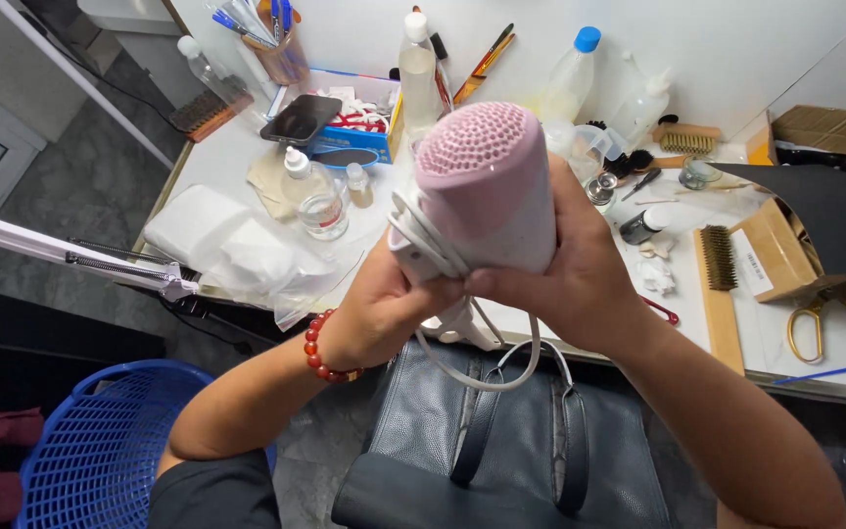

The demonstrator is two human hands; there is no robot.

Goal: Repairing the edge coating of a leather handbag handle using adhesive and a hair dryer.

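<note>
Head view of a person seated at a cluttered white surface point(237, 147). Both hands held a pink hair dryer point(487, 186) upright above a dark leather handbag point(501, 451) that lay across the lap. The right hand point(580, 274) was wrapped round the dryer's body from the side, fingers pressed closed against the shell. The left hand point(384, 309), with a red bead bracelet point(320, 348) at the wrist, closed its grip on the folded white handle point(418, 245) and on the loops of white cord point(487, 362) that were bundled there; a loose bight of cord hung down over the bag's straps. The perforated intake grille point(472, 137) faced the camera, so the nozzle end was hidden. Judged from this posture, the step in hand was the handling of the cord at the handle; whether it was being wound or unwound could not be told. The next move would call for the right hand to steady the body while the left worked the cord free of snags. On the surface behind stood plastic bottles point(570, 83), brushes point(717, 260), a phone point(301, 118) and yellow-handled scissors point(807, 328); a blue basket point(100, 451) stood on the floor to the left.
</note>
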